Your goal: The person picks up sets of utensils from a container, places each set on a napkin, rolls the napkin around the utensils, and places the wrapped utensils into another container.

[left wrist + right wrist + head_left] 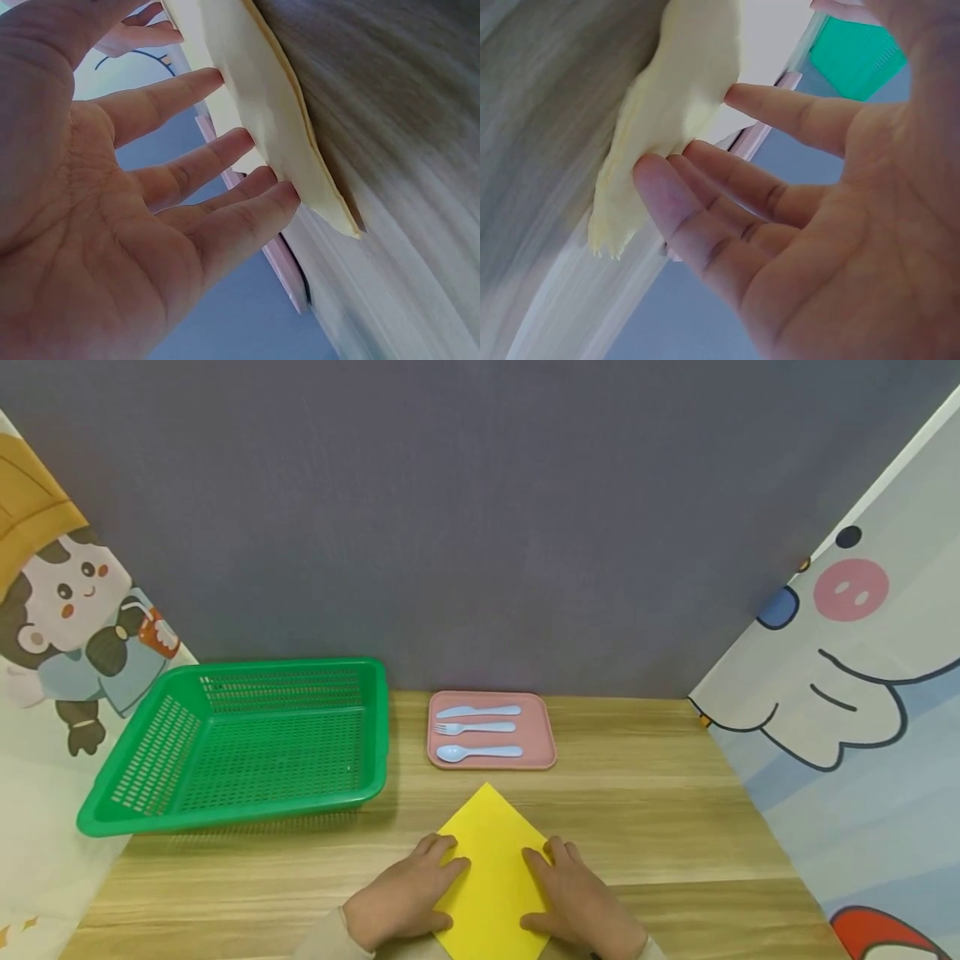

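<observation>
A folded yellow napkin (491, 868) lies on the table in front of me, turned like a diamond with one corner pointing away. My left hand (405, 893) touches its left side with spread fingertips. On the opposite side, my right hand (588, 902) rests its fingertips and thumb against the napkin. Both wrist views show mostly extended fingers meeting the napkin (262, 97) at its side, with the palms off it. Layered edges show in the left wrist view, and a ragged edge on the napkin (660, 112) in the right wrist view. The nearest corner is cut off by the frame.
Beyond the napkin is a pink tray (536, 727) holding a light-blue knife (487, 711), fork (483, 727) and spoon (483, 751). A green plastic basket (381, 727) stands at the left. Behind rises a grey panel (480, 527); cartoon-printed panels flank the wooden table (637, 827).
</observation>
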Tool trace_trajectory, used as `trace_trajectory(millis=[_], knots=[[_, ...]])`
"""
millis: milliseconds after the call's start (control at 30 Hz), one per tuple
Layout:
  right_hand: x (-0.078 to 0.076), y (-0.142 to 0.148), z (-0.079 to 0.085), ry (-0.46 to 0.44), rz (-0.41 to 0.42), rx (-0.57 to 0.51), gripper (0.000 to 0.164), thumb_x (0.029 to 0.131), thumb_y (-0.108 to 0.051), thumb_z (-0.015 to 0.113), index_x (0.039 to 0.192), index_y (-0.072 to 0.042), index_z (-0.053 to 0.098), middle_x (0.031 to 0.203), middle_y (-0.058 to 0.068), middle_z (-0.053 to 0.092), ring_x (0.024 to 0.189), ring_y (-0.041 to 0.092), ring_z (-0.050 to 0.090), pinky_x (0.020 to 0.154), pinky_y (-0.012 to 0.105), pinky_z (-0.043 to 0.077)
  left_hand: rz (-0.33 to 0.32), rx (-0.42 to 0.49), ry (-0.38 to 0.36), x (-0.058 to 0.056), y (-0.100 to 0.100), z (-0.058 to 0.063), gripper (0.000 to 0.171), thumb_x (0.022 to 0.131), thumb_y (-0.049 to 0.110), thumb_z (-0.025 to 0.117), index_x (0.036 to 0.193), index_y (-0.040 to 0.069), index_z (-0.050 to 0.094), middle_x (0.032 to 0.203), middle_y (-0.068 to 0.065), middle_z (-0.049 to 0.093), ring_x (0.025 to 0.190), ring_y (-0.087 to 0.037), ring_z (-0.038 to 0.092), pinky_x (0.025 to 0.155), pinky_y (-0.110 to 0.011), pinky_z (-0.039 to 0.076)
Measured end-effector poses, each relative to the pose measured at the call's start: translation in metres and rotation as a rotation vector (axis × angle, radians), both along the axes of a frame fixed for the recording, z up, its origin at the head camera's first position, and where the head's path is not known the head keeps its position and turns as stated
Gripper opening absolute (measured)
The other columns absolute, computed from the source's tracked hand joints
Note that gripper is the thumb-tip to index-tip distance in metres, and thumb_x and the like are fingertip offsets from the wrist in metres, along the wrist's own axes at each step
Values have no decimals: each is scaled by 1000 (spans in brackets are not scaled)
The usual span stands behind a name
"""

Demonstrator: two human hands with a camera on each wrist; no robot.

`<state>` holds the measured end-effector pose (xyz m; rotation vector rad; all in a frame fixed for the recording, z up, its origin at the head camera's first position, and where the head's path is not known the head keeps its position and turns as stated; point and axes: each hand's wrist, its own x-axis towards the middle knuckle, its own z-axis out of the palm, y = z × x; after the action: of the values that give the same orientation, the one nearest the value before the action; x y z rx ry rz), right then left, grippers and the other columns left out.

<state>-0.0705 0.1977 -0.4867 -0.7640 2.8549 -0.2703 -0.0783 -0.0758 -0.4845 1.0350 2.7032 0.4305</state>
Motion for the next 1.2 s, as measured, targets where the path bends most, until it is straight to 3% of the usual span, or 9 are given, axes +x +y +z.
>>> trace_trajectory(millis=[333, 467, 600, 867, 1067, 1200], knots=[[-3, 1, 1, 9, 13, 2, 76, 78, -47, 83, 132, -1, 56, 119, 18, 50, 101, 30, 49, 79, 42, 55, -3, -53, 4, -3, 0, 0, 62, 82, 34, 82, 136, 15, 58, 143, -13, 44, 131, -34, 43, 97, -41, 51], [-9, 2, 7, 67, 43, 27, 64, 83, -45, 78, 126, -3, 58, 110, 14, 55, 93, 28, 53, 75, 41, 55, -11, -44, 85, -7, -1, 1, 56, 82, 33, 81, 130, 13, 60, 135, -11, 51, 124, -28, 50, 88, -37, 55], [-21, 3, 16, 149, 93, 30, 50, 89, -38, 75, 120, -2, 61, 102, 11, 59, 87, 24, 58, 73, 36, 56, 22, -12, 151, -15, -2, 6, 52, 85, 32, 79, 127, 6, 61, 129, -13, 55, 118, -27, 54, 86, -35, 56], [-75, -5, 34, 289, 133, -64, 27, 90, -19, 76, 108, -1, 68, 86, 4, 61, 73, 16, 56, 60, 26, 52, 93, 14, 135, -50, -1, 10, 55, 93, 30, 73, 133, -4, 55, 142, -25, 47, 132, -39, 46, 106, -47, 43], [-120, -20, 38, 359, 139, -68, 15, 90, -14, 75, 102, -5, 71, 84, 3, 62, 74, 16, 59, 63, 30, 54, 142, 32, 231, -73, -2, 5, 52, 92, 26, 73, 128, -8, 56, 135, -29, 50, 125, -46, 49, 102, -50, 46], [-149, -31, 31, 331, 134, -79, 5, 93, -13, 72, 96, -10, 70, 83, 0, 61, 73, 14, 56, 64, 28, 52, 165, 38, 231, -83, -3, 2, 53, 92, 24, 73, 128, -9, 53, 138, -34, 46, 122, -50, 49, 97, -53, 50]])
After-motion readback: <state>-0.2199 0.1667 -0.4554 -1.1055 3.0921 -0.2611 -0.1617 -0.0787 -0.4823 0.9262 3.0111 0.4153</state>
